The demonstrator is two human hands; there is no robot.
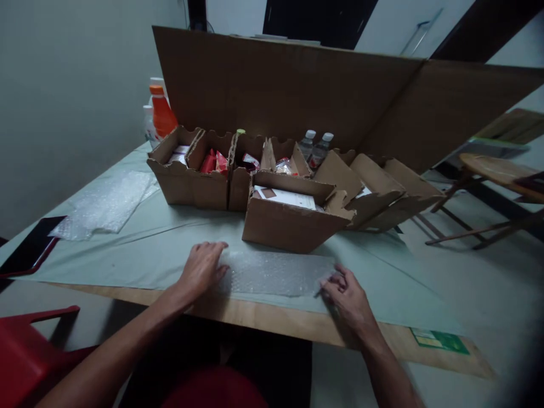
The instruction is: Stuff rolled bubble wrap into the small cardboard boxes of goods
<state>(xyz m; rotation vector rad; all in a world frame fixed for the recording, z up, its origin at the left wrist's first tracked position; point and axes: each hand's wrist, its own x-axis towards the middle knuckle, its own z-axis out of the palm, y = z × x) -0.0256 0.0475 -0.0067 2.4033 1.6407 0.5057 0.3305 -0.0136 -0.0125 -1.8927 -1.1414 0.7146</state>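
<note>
A strip of clear bubble wrap [276, 275] lies stretched crosswise near the table's front edge, between my two hands. At its left end, my left hand [204, 266] has thumb and curled fingers around the edge of the strip. My right hand [346, 292] pinches the opposite end at the right, fingers bent inward. Just behind the strip stands an open cardboard bin [284, 221] with a white box [291, 197] inside. Some fingertips are hard to make out in the dim light.
Several open cardboard bins [193, 187] line the back, holding small packages. Behind them rises a large cardboard panel [289, 90]. More bubble wrap [104, 204] and a dark phone-like device [29, 243] lie left. Bottles, including an orange one [162, 113], stand behind. A red chair [34, 351] is lower left.
</note>
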